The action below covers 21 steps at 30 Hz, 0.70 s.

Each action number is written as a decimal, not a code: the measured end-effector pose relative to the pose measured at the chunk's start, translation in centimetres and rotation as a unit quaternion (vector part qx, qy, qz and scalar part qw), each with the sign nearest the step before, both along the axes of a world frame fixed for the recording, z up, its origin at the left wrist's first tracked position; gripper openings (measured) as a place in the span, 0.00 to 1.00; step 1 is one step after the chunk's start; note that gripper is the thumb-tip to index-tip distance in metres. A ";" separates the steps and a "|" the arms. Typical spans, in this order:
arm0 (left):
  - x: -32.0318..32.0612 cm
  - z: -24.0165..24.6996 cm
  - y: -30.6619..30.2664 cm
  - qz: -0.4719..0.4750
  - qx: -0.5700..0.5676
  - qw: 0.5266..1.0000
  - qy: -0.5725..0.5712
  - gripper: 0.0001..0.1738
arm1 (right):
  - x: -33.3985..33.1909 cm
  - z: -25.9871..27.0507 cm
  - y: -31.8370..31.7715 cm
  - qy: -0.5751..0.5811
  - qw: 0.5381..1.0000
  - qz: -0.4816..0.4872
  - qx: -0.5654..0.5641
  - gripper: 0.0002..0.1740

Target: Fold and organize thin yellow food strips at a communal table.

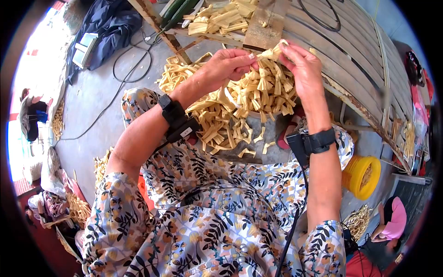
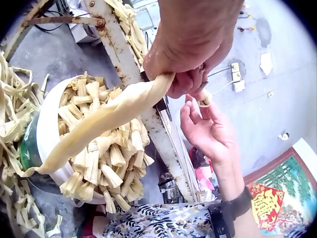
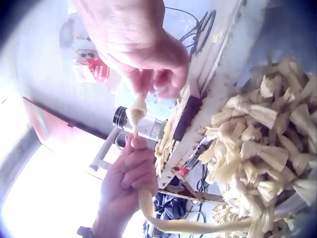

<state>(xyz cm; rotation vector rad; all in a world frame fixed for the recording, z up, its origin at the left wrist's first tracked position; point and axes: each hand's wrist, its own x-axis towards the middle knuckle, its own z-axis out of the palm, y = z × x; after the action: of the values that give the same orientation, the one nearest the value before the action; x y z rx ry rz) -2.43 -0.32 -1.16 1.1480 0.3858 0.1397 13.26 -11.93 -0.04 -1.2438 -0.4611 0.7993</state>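
Note:
Between my two hands stretches a pale yellow, pliable twisted strip (image 2: 104,116) with a small knot (image 3: 136,111) near one end. My right hand (image 1: 304,71) pinches the knotted end between thumb and fingertips. A short way off, my left hand (image 1: 230,64) grips the strip with curled fingers. In the left wrist view, the strip's long tail droops from that hand past a white bucket (image 2: 47,141). Beneath both hands, the bucket is heaped with knotted pieces (image 1: 263,92) of the same material. Loose untied strips (image 1: 177,76) lie around it.
Ahead stands a slatted bench (image 1: 350,55) with a rusty metal frame, bearing a wooden block (image 1: 265,30) and more strips (image 1: 221,18). To the right sits a yellow bucket (image 1: 362,177). A black cable (image 1: 104,111) trails over the floor on the left.

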 end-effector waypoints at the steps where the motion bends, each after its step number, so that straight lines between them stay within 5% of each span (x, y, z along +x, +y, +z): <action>1: -0.2 -0.1 0.1 0.000 -0.015 1.000 0.001 0.14 | 0.1 0.2 -0.1 0.009 0.999 0.035 -0.013 0.13; 4: -0.7 -0.1 0.4 -0.011 -0.011 1.000 -0.005 0.13 | -0.5 0.9 -0.4 0.027 0.988 0.147 -0.046 0.20; 7: -0.3 0.0 0.0 0.006 0.026 1.000 -0.006 0.13 | -1.6 0.4 -0.2 -0.051 0.974 0.205 -0.081 0.16; 12: -0.4 0.7 0.3 0.010 0.082 0.997 -0.004 0.13 | -2.6 -0.2 0.4 0.018 0.990 0.140 0.024 0.08; 18: -0.6 0.5 0.9 -0.001 0.024 1.000 -0.005 0.14 | -1.6 0.0 0.1 0.003 0.988 0.154 0.006 0.10; 21: -0.9 0.3 1.4 0.006 0.113 0.994 0.001 0.13 | -1.6 1.2 0.2 -0.078 0.987 0.118 -0.070 0.13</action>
<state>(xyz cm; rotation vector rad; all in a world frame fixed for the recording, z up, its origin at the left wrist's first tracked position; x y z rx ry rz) -3.29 1.10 -0.87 1.3701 0.3850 0.1970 11.61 -11.75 1.16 -1.4054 -0.6988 0.9514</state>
